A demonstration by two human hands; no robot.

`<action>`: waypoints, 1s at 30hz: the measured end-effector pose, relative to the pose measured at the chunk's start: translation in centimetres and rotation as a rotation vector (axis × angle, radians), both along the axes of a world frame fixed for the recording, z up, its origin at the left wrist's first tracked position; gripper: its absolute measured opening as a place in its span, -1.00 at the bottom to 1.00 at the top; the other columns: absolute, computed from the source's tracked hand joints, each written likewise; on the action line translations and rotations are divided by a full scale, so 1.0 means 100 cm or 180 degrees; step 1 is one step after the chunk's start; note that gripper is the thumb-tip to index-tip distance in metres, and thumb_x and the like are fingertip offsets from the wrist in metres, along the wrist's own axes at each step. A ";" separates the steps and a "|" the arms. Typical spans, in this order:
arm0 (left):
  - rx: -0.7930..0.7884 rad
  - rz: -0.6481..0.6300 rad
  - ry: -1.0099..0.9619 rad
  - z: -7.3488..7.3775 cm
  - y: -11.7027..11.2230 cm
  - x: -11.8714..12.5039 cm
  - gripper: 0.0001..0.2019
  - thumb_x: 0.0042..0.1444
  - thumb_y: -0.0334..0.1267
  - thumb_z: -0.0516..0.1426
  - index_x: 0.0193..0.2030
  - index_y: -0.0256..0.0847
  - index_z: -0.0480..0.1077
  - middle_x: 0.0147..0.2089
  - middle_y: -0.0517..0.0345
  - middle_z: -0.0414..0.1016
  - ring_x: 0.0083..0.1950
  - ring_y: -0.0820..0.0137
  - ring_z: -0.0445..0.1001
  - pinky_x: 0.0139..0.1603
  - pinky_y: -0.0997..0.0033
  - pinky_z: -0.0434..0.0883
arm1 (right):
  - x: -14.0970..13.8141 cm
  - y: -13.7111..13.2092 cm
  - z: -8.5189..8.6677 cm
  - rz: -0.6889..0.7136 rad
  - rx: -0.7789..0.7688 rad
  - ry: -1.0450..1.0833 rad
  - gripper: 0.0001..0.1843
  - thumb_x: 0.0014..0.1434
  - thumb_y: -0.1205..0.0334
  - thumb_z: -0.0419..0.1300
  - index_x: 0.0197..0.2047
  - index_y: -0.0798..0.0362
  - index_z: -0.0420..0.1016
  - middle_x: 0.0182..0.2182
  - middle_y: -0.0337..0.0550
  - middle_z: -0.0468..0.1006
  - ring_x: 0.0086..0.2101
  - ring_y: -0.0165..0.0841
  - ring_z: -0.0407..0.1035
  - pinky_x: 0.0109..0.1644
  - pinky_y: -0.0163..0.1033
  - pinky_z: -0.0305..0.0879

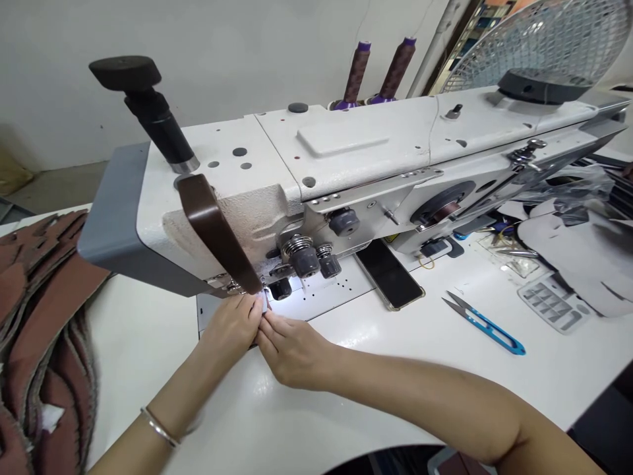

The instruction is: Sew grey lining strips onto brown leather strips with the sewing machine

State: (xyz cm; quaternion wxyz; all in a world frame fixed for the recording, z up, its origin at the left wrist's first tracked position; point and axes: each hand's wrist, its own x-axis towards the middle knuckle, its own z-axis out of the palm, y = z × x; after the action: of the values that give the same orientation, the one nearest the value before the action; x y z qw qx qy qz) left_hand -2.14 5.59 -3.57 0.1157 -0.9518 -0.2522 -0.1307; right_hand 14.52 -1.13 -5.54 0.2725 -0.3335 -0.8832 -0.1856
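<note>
My left hand (230, 323) and my right hand (294, 353) meet under the head of a white sewing machine (227, 211). The fingers of both hands are closed together on a small brown piece of material (268, 305), of which only a sliver shows. A brown curved guard (217, 231) comes down right above the fingertips, and the needle is hidden behind it. Lamplight falls on the grey bed plate (316, 293) just right of the hands. Most of the held piece is covered by the fingers.
Stacked brown cut pieces (44, 310) lie at the left. A phone (390, 274) and blue thread snips (487, 323) rest on the white table (395, 336) at the right, near pale pattern sheets (583, 237). Thread cones (356, 76) and a fan (544, 46) stand behind the machine.
</note>
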 end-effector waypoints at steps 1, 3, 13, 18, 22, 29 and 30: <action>-0.0020 -0.0035 -0.0035 0.000 0.001 0.000 -0.76 0.24 -0.51 -0.08 -0.12 -0.32 0.39 -0.33 0.02 0.44 -0.31 0.28 0.39 -0.31 0.29 0.34 | 0.000 0.000 0.000 0.0000 -0.0042 0.0020 -0.63 0.24 0.56 -0.14 -0.11 0.45 0.46 -0.17 0.27 0.58 -0.08 -0.16 0.48 0.15 -0.09 0.37; -0.0012 -0.0101 -0.0101 -0.001 0.001 0.000 -0.76 0.25 -0.51 -0.08 -0.16 -0.31 0.39 -0.35 0.04 0.43 -0.32 0.28 0.38 -0.31 0.29 0.33 | 0.000 0.000 0.001 -0.0027 -0.0142 0.0014 -0.62 0.25 0.55 -0.15 -0.07 0.46 0.44 -0.12 0.28 0.56 -0.03 -0.16 0.46 0.17 -0.11 0.36; 0.0184 -0.0167 -0.0133 -0.003 0.006 -0.001 -0.78 0.26 -0.51 -0.08 -0.26 -0.28 0.36 -0.41 0.09 0.39 -0.40 0.32 0.35 -0.39 0.34 0.25 | 0.004 0.005 -0.001 -0.0031 -0.0353 -0.0088 -0.63 0.28 0.50 -0.13 -0.01 0.42 0.42 -0.03 0.22 0.53 0.09 -0.15 0.37 0.27 -0.11 0.25; -0.0020 -0.0159 -0.0098 -0.006 0.009 -0.005 -0.75 0.28 -0.48 -0.10 -0.26 -0.26 0.37 -0.41 0.09 0.38 -0.40 0.34 0.35 -0.40 0.34 0.24 | 0.004 0.006 0.000 0.0094 -0.0623 0.0031 -0.63 0.29 0.49 -0.11 0.02 0.41 0.42 0.00 0.21 0.51 0.14 -0.17 0.32 0.31 -0.13 0.21; 0.0056 -0.0127 -0.0094 -0.004 0.011 -0.007 -0.72 0.27 -0.49 -0.12 -0.30 -0.26 0.38 -0.44 0.09 0.38 -0.42 0.34 0.36 -0.42 0.35 0.24 | 0.004 0.006 0.002 0.0163 -0.0886 0.0064 -0.59 0.28 0.48 -0.10 0.10 0.43 0.37 0.11 0.24 0.42 0.22 -0.17 0.22 0.36 -0.11 0.14; 0.0011 0.0126 0.0019 -0.007 0.016 -0.008 -0.70 0.23 -0.51 -0.12 -0.29 -0.26 0.40 -0.43 0.03 0.46 -0.41 0.29 0.44 -0.44 0.34 0.27 | 0.007 0.006 0.003 0.0163 -0.1367 -0.0024 -0.48 0.22 0.45 -0.04 0.23 0.48 0.22 0.27 0.30 0.20 0.33 -0.14 -0.04 0.41 -0.05 0.05; 0.0005 0.0181 0.0037 -0.008 0.016 -0.008 -0.71 0.22 -0.52 -0.12 -0.30 -0.26 0.40 -0.44 0.04 0.46 -0.42 0.29 0.44 -0.44 0.34 0.27 | 0.007 0.006 0.003 0.0165 -0.1381 -0.0038 -0.47 0.22 0.45 -0.04 0.23 0.48 0.22 0.28 0.30 0.19 0.34 -0.13 -0.05 0.41 -0.04 0.04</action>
State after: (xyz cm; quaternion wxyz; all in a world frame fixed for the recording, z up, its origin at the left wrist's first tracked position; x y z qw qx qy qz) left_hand -2.90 7.21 -4.37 0.1216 -0.9449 -0.2784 -0.1221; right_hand 15.25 -0.51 -5.21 0.1939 -0.3604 -0.9123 0.0140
